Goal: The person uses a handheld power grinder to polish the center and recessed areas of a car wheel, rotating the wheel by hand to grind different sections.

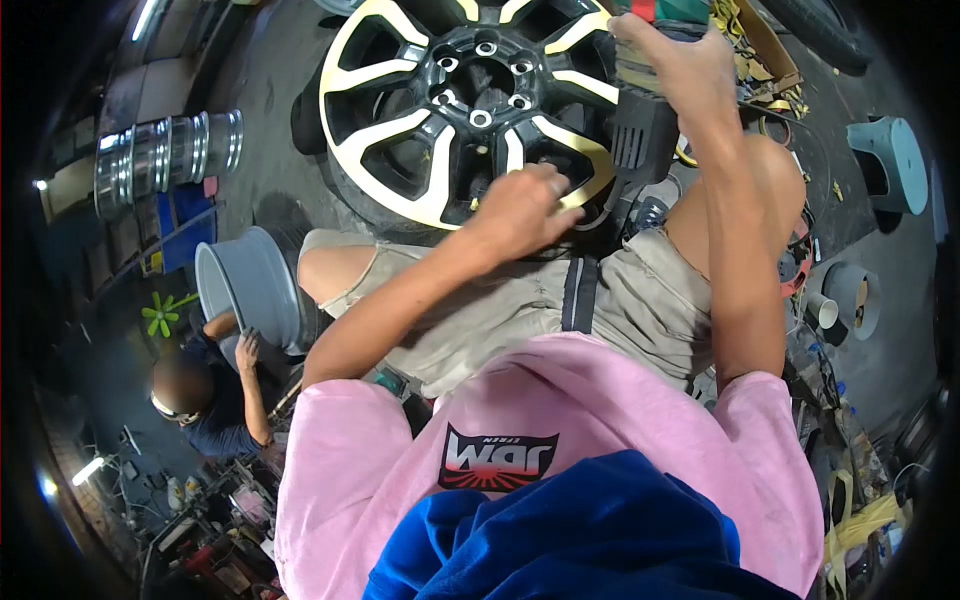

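Note:
A black-and-bright-metal alloy wheel rim (440, 185) lies face up in front of my knees, its spokes and lip yellowish in the light. My left hand (522, 207) is on its near edge, fingers curled over the lip and thumb apart on the outer side. Whatever lies under those fingertips is hidden. My right hand (690, 70) is closed over the top of a power tool (640, 135) at the wheel's right side. This tool has a black vented body, with green and red parts near my fingers; its working face is out of sight.
A grey rim (250, 285) stands at left beside another person (225, 400), whose hands touch it. Chromed rims (165, 155) line up behind. At right are a teal stool (890, 165), a cardboard box (765, 45) of yellow scraps, and a cup (822, 311).

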Action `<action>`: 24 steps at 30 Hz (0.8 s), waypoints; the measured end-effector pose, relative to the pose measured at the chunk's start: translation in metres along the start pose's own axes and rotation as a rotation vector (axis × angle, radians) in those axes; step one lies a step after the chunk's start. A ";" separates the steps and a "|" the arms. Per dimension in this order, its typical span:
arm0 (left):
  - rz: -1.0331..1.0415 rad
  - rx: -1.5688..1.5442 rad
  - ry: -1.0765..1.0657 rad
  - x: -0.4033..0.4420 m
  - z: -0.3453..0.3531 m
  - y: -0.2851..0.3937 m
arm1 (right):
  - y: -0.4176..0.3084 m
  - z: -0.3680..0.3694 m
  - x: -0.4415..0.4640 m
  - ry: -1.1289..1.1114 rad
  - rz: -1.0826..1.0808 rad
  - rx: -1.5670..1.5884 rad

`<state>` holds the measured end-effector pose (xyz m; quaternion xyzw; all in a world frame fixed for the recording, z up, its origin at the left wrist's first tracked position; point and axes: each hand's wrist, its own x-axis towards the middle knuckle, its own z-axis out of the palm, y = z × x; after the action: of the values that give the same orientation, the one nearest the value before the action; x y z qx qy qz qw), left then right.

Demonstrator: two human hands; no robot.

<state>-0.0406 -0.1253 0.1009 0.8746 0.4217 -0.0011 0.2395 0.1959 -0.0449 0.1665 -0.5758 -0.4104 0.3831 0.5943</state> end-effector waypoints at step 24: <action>0.048 0.433 0.229 0.005 0.106 -0.042 | 0.005 -0.030 -0.008 0.164 -0.102 -0.122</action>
<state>-0.0473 -0.1445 -0.0113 0.9096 0.4153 0.0135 -0.0030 0.2212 -0.0632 0.1611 -0.6185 -0.4119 0.2784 0.6085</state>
